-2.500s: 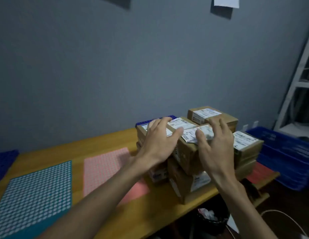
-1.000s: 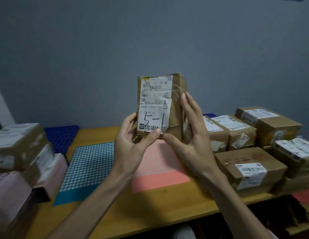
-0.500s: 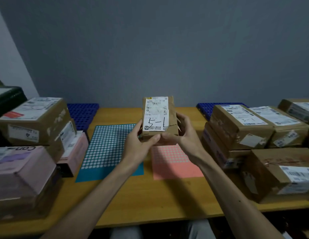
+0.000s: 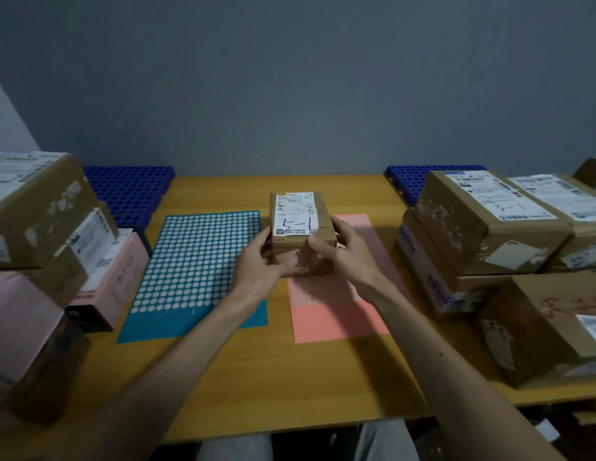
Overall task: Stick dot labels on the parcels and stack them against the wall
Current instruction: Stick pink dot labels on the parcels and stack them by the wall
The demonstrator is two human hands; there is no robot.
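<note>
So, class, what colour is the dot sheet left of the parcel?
Teal with white dots, the sheet; head view.

At the centre of the frame we see a small brown parcel [image 4: 300,217], its white label marked "5-1" facing up, gripped between the left hand [image 4: 260,264] and the right hand [image 4: 349,257]. A teal dot sheet [image 4: 196,261] lies flat to its left, and a pink dot sheet [image 4: 336,311] lies below and right of it. We see a left parcel stack [image 4: 40,207] and a right parcel stack [image 4: 483,227] at the frame's edges.

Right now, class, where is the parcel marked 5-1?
In the head view the parcel is central, held between the left hand and right hand, above the inner edges of the teal dot sheet and pink dot sheet.
</note>
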